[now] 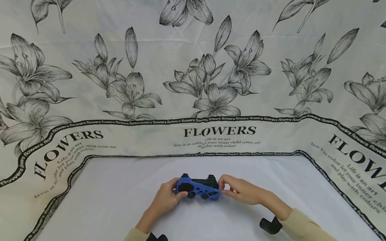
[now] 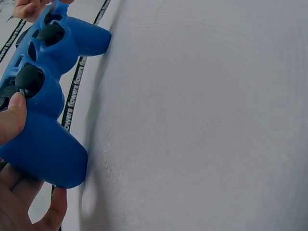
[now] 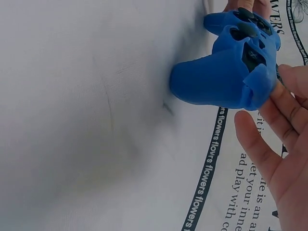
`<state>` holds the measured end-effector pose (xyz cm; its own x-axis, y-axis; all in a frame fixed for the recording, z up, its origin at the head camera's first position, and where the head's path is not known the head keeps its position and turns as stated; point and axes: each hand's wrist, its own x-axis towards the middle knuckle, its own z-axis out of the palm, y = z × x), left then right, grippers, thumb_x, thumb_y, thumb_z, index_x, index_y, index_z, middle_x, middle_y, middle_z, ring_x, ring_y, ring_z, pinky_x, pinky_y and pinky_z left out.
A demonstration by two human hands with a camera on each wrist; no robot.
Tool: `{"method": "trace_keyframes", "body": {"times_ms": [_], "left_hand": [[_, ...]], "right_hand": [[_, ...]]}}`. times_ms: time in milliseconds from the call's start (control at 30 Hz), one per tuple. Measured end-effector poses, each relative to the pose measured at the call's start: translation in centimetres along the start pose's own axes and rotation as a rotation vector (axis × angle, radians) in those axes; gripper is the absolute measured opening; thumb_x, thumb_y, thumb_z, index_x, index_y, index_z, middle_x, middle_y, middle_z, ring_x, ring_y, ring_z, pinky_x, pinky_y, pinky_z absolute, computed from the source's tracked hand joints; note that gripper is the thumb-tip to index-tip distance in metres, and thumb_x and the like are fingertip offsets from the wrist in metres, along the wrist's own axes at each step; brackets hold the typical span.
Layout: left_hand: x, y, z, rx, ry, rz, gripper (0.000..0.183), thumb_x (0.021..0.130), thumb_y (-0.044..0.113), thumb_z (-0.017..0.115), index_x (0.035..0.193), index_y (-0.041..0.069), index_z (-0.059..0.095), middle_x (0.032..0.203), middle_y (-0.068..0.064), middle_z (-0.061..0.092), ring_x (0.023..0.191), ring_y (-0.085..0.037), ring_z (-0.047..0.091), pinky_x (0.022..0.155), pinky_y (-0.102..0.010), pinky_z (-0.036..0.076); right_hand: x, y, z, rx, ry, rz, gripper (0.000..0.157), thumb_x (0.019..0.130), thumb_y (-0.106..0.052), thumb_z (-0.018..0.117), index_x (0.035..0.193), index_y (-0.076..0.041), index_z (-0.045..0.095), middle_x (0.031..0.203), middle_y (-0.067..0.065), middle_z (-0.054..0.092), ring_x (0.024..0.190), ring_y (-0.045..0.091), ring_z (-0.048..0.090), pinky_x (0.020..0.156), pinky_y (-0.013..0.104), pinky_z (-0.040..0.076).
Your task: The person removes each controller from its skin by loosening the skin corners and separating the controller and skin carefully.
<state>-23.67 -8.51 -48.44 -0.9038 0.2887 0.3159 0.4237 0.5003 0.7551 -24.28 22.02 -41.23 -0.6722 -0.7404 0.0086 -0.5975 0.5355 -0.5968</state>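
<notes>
A black game controller (image 1: 208,182) is partly covered by a blue silicone sleeve (image 1: 196,188); its black upper edge shows bare toward the right. My left hand (image 1: 166,199) grips the left end, with the thumb on the front beside a thumbstick (image 2: 31,79) and fingers behind the handle. At the other end is my right hand (image 1: 242,190). In the right wrist view its fingers (image 3: 284,108) reach behind the controller's upper corner, where the blue sleeve lies bunched. The right thumb sits just off the sleeve.
A white cloth (image 1: 120,187) covers the table under both hands. Behind and around stands a curtain (image 1: 144,137) printed with flowers and lettering. Black wrist mounts (image 1: 270,225) hang by the beige sleeves (image 1: 303,226).
</notes>
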Motion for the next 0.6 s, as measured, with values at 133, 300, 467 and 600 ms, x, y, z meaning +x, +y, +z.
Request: {"method": "trace_keyframes", "body": {"times_ms": [133, 300, 467, 600], "left_hand": [[0.2, -0.2, -0.1, 0.000, -0.016, -0.008, 0.050, 0.084, 0.030, 0.074, 0.121, -0.001, 0.060, 0.107, -0.012, 0.072, 0.092, -0.018, 0.067, 0.077, -0.031, 0.056], [0.1, -0.3, 0.0, -0.031, -0.019, -0.010, 0.051, 0.084, 0.030, 0.074, 0.122, -0.001, 0.059, 0.108, -0.013, 0.071, 0.094, -0.021, 0.068, 0.076, -0.030, 0.056], [0.4, -0.3, -0.2, -0.083, -0.028, -0.020, 0.050, 0.084, 0.025, 0.074, 0.123, -0.003, 0.059, 0.109, -0.017, 0.071, 0.097, -0.024, 0.068, 0.075, -0.028, 0.056], [0.5, -0.3, -0.2, -0.103, -0.032, -0.025, 0.050, 0.084, 0.023, 0.074, 0.123, -0.004, 0.059, 0.109, -0.017, 0.070, 0.096, -0.023, 0.067, 0.076, -0.028, 0.056]], "right_hand": [[-0.3, -0.3, 0.0, -0.008, -0.005, -0.005, 0.011, 0.101, -0.028, 0.049, 0.110, -0.022, 0.049, 0.111, -0.009, 0.055, 0.085, 0.003, 0.052, 0.070, 0.020, 0.047], [-0.4, -0.8, -0.6, -0.022, -0.010, -0.035, 0.011, 0.102, -0.028, 0.047, 0.110, -0.021, 0.051, 0.112, -0.009, 0.061, 0.101, 0.003, 0.057, 0.078, 0.023, 0.050], [0.1, -0.9, -1.4, -0.007, -0.017, -0.072, 0.011, 0.102, -0.026, 0.047, 0.106, -0.019, 0.054, 0.111, -0.005, 0.069, 0.109, 0.013, 0.064, 0.077, 0.025, 0.052], [0.4, -0.6, -1.2, 0.012, 0.041, -0.136, 0.004, 0.098, -0.018, 0.055, 0.101, -0.018, 0.057, 0.103, -0.002, 0.072, 0.099, 0.011, 0.068, 0.072, 0.023, 0.053]]}}
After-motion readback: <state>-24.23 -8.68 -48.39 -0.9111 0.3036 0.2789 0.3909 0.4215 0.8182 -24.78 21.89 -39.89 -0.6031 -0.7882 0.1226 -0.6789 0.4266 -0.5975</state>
